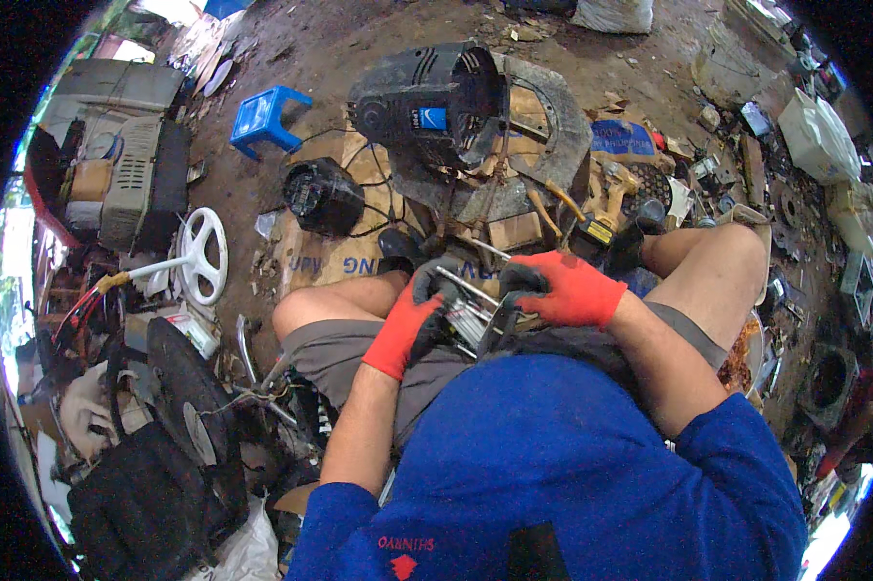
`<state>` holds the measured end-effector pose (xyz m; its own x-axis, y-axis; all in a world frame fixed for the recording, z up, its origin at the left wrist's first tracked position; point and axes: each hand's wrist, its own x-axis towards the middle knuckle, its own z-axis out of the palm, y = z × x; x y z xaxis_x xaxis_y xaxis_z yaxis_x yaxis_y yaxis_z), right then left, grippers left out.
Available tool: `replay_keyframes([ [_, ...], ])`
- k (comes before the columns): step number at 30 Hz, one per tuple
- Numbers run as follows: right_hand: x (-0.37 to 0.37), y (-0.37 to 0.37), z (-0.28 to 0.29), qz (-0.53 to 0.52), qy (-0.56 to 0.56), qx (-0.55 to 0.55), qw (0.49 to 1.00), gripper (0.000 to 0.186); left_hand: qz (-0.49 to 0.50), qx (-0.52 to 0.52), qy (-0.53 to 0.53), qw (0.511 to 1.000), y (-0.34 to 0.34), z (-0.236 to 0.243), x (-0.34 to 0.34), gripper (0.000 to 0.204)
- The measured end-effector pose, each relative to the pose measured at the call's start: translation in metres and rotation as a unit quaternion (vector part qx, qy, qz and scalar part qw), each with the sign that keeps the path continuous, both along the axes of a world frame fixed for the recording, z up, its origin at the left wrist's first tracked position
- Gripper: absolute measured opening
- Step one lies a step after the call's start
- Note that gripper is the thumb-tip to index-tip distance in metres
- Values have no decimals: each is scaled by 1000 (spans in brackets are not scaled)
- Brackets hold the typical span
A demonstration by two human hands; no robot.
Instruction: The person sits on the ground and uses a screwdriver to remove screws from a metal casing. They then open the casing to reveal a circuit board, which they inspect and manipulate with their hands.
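I hold a silver metal part with several thin rods or bars over my lap, between both gloves. My left hand, in a red glove with dark fingers, is closed around its left side. My right hand, gloved alike, is closed at its right edge, by a dark flat piece. A slim light-coloured rod juts out beside the right glove; whether that hand grips it I cannot tell. My fingers hide much of the part, so its exact kind does not show.
Beyond my feet a black ribbed drum-shaped housing lies by a grey ring-shaped plate. Near my right knee stands a yellow cordless drill. A black motor-like unit, blue stool and white handwheel are leftward. Scrap lines both sides.
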<state>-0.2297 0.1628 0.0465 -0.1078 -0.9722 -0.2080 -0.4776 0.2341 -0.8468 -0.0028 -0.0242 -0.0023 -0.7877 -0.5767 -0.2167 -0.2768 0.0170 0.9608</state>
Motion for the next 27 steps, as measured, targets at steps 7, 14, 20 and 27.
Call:
replay_keyframes([
  [7,-28,8,37,-98,-266,-84,955,34,123,-15,57,991,-10,38,12,22],
  [14,-31,13,35,-54,-256,-134,956,38,134,-166,79,974,2,44,13,22],
  [20,-23,5,39,-38,-199,-118,972,39,72,-235,-17,969,-3,47,0,31],
  [27,-56,14,38,-150,-318,-144,925,44,205,-151,-7,967,-55,27,27,50],
])
